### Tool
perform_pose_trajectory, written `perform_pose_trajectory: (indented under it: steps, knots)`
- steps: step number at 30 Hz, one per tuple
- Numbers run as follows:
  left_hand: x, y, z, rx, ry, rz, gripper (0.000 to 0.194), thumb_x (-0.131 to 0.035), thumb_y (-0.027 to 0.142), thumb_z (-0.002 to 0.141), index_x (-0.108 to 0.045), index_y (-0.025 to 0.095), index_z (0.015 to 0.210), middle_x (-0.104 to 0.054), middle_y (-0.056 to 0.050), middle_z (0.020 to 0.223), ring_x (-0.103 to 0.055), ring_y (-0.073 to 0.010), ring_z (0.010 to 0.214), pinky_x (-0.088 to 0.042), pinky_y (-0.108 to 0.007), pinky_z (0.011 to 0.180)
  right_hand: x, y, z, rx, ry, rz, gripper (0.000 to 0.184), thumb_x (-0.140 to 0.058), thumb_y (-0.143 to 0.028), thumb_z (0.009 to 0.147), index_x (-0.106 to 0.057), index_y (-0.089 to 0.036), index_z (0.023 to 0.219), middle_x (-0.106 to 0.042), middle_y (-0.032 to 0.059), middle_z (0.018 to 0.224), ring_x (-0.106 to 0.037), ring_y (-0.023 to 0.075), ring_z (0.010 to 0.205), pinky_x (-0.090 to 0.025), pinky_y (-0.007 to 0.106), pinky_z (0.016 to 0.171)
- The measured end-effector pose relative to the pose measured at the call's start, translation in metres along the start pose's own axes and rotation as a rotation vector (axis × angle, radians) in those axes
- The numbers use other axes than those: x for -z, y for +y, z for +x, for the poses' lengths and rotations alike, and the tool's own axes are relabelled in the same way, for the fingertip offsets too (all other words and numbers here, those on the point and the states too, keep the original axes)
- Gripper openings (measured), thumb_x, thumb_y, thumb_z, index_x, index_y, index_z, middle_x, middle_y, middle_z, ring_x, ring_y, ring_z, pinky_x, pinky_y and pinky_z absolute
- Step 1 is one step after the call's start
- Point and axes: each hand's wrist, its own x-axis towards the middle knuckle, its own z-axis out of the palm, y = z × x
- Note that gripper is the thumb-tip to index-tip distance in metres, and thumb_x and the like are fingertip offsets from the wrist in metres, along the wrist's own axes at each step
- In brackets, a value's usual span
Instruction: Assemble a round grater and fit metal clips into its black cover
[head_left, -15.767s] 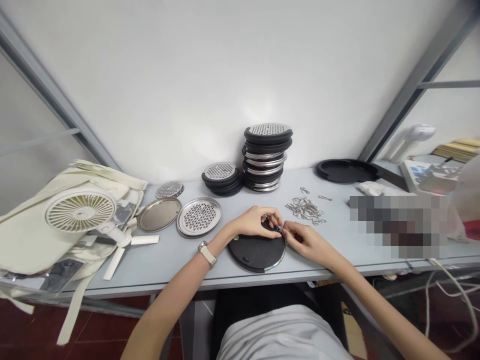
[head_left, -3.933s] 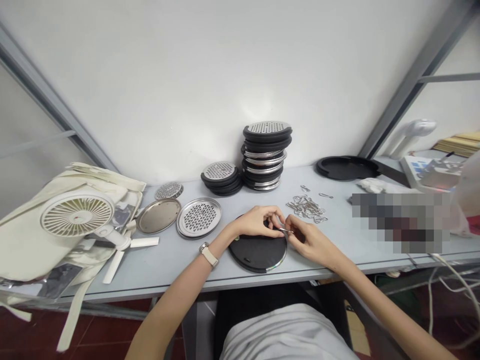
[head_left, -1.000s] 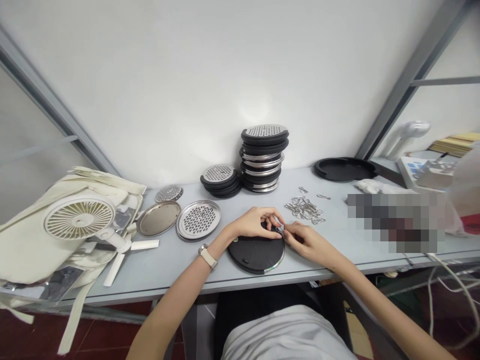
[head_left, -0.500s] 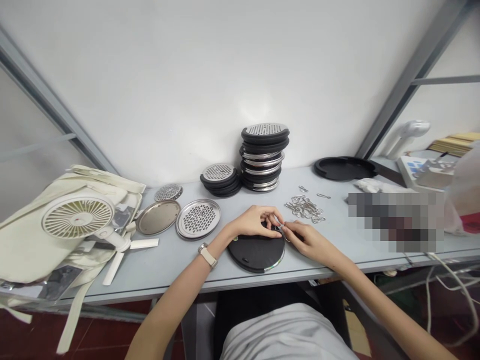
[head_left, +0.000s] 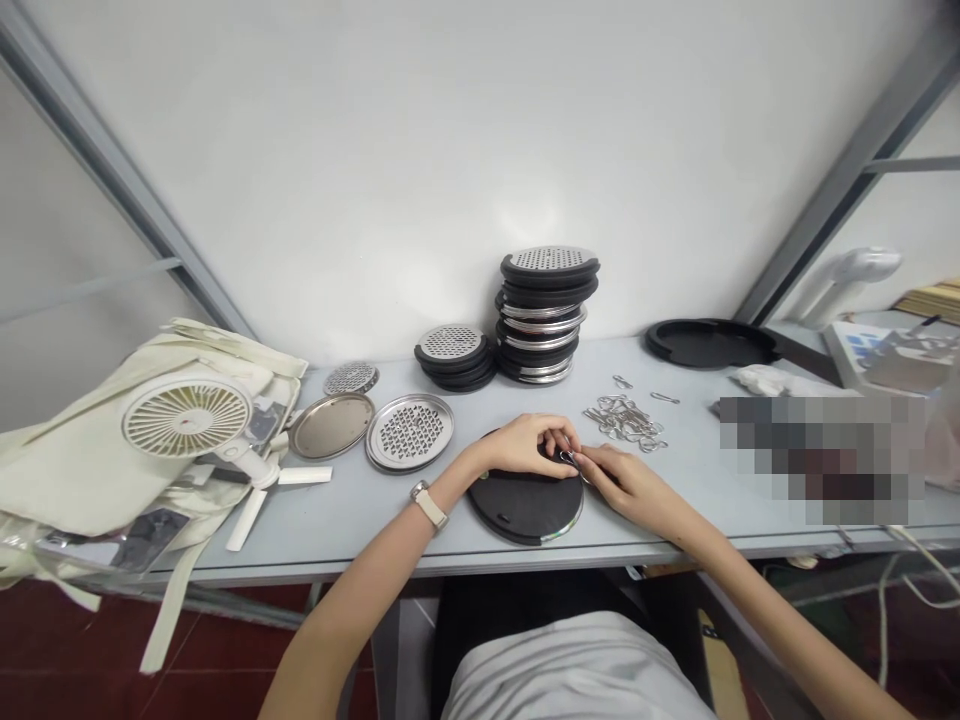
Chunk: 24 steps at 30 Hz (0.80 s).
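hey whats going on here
A person is working with both hands at a grey table. Their left hand holds the top edge of a black round disc lying flat, while their right hand pinches a small metal clip at that edge. A pile of similar clips lies just beyond, and a tall stack of black and steel discs stands behind.

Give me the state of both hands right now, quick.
Left hand: closed, fingers pinched at the edge of the black round disc.
Right hand: closed, holding a small metal clip at that edge.
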Motion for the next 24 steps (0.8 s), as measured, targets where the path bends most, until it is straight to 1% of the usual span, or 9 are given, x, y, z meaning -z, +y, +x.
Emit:
perform_pose_trajectory:
  steps: [5, 10, 12, 15, 18, 24]
  knots:
    - [-0.0005, -0.0028, 0.0006, -0.037, 0.012, 0.021, 0.028, -0.073, 0.029, 0.066, -0.058, 0.015, 0.087, -0.055, 0.000, 0.082, -0.047, -0.0080, 0.070, -0.042, -0.020, 0.063, -0.0025, -0.0007, 0.0018, 0.001, 0.010, -0.045, 0.043, -0.027, -0.038, 0.098, -0.054, -0.019, 0.071, -0.061, 0.0049, 0.066, -0.054, 0.0194, 0.066, -0.039, 0.030, 0.067]
    - [-0.0005, -0.0049, 0.0003, -0.073, 0.071, 0.101, 0.035, -0.075, 0.032, 0.063, -0.058, 0.016, 0.089, -0.053, -0.001, 0.089, -0.047, -0.0081, 0.071, -0.041, -0.021, 0.065, -0.0031, -0.0006, 0.0033, -0.015, 0.011, -0.048, 0.047, -0.026, -0.039, 0.098, -0.052, -0.020, 0.065, -0.060, 0.0039, 0.064, -0.055, 0.0185, 0.064, -0.038, 0.030, 0.065]
    - [-0.0005, -0.0044, -0.0001, -0.074, 0.077, 0.110, 0.035, -0.075, 0.033, 0.063, -0.058, 0.016, 0.089, -0.053, -0.001, 0.090, -0.046, -0.0081, 0.071, -0.041, -0.021, 0.064, -0.0029, -0.0004, 0.0038, -0.018, 0.000, -0.045, 0.047, -0.026, -0.040, 0.098, -0.051, -0.020, 0.064, -0.060, 0.0034, 0.063, -0.055, 0.0184, 0.063, -0.037, 0.029, 0.065]
    - [-0.0009, -0.0032, -0.0005, -0.054, 0.058, 0.088, 0.034, -0.074, 0.032, 0.064, -0.058, 0.016, 0.091, -0.054, 0.000, 0.087, -0.047, -0.0083, 0.070, -0.040, -0.021, 0.063, -0.0026, -0.0001, 0.0041, -0.013, -0.001, -0.038, 0.047, -0.027, -0.039, 0.098, -0.049, -0.020, 0.062, -0.058, 0.0021, 0.060, -0.054, 0.0180, 0.062, -0.037, 0.029, 0.065]
    - [-0.0016, -0.0025, -0.0007, -0.031, 0.063, 0.044, 0.039, -0.074, 0.029, 0.064, -0.057, 0.017, 0.096, -0.056, -0.001, 0.087, -0.048, -0.0081, 0.070, -0.041, -0.021, 0.064, -0.0026, -0.0006, 0.0038, -0.007, 0.001, -0.028, 0.047, -0.027, -0.038, 0.099, -0.048, -0.020, 0.061, -0.057, 0.0015, 0.059, -0.054, 0.0177, 0.062, -0.037, 0.029, 0.066]
    - [-0.0021, -0.0011, -0.0015, 0.006, 0.030, -0.040, 0.042, -0.073, 0.024, 0.066, -0.055, 0.017, 0.103, -0.060, -0.001, 0.086, -0.050, -0.0076, 0.068, -0.043, -0.022, 0.066, -0.0015, -0.0008, 0.0013, 0.023, 0.002, -0.051, 0.045, -0.026, -0.035, 0.099, -0.051, -0.020, 0.065, -0.061, 0.0040, 0.064, -0.054, 0.0185, 0.064, -0.039, 0.030, 0.068]
